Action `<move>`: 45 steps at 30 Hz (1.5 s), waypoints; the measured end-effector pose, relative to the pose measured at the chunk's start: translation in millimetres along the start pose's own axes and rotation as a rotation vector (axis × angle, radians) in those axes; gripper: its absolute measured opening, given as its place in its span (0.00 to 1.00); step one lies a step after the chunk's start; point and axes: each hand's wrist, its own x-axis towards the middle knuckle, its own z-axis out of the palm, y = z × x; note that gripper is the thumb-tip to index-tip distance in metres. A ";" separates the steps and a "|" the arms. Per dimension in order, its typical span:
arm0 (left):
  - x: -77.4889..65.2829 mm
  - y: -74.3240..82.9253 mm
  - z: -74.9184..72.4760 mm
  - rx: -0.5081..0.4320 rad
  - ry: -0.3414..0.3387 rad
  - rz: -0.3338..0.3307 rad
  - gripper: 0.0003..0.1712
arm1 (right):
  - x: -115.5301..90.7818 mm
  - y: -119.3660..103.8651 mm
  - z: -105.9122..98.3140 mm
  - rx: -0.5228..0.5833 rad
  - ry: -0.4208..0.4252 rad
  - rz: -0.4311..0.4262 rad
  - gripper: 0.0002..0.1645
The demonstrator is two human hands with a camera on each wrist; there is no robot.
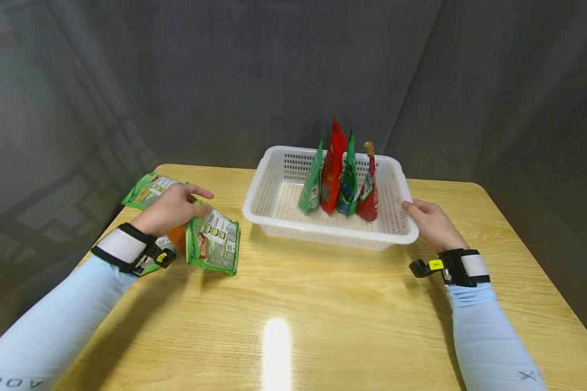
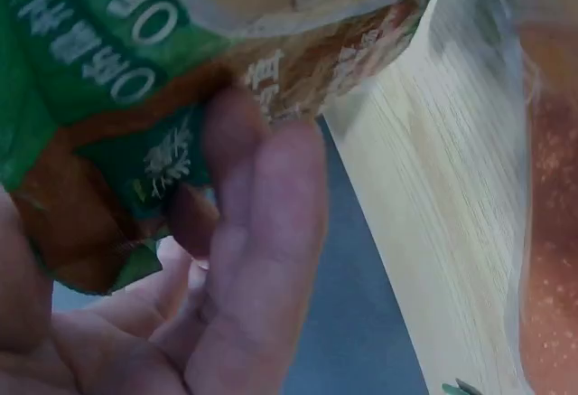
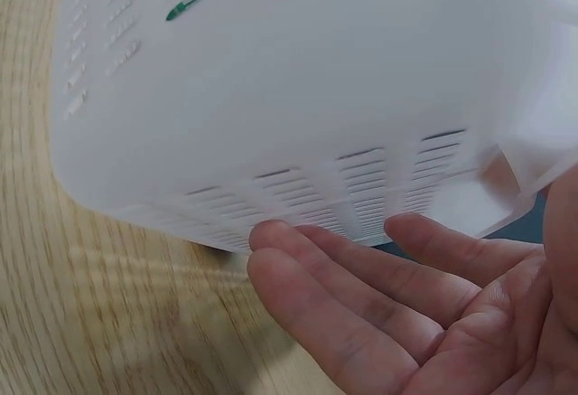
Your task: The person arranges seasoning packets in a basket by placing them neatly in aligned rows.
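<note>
My left hand [image 1: 168,205] pinches a green seasoning packet [image 1: 217,244] by one corner, thumb and fingers on its edge. The packet hangs tilted, left of the white basket [image 1: 318,231]. Close up in the left wrist view, its printed front [image 2: 135,47] shows white characters. At the basket's right end, my right hand [image 1: 435,225] holds the rim with the thumb on top. Below, its fingers [image 3: 361,305] reach along the slotted outer wall. Standing in the basket are a pale green packet [image 1: 311,187], a red packet [image 1: 333,171], a dark green packet [image 1: 347,187] and a red cork-topped container [image 1: 368,198].
Another green packet [image 1: 147,190] lies at the table's left edge, behind my left hand. A packet with orange contents [image 1: 178,238] lies partly hidden under my left wrist. Grey curtain [image 1: 293,70] hangs behind the wooden table [image 1: 352,315].
</note>
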 end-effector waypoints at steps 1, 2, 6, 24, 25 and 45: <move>1.3 0.8 0.4 -0.014 -0.005 -0.014 0.23 | 0.0 0.0 0.3 0.001 -0.001 -0.001 0.44; 1.7 2.0 1.4 -0.036 -0.012 -0.022 0.25 | 0.2 0.0 0.6 0.001 -0.003 -0.002 0.44; -8.2 11.9 10.5 -0.093 -0.055 -0.038 0.42 | 0.8 -0.8 0.5 -0.004 -0.007 -0.006 0.44; -34.0 -1.6 90.9 -0.093 -0.039 0.030 0.31 | 1.5 2.5 -2.0 0.016 0.017 -0.003 0.44; -32.4 -2.8 92.0 -0.086 -0.031 0.030 0.29 | 1.4 2.7 -1.6 0.016 0.019 -0.005 0.44; -26.5 23.0 -2.8 -0.013 0.184 0.040 0.10 | -1.7 1.6 0.3 0.002 0.025 -0.013 0.44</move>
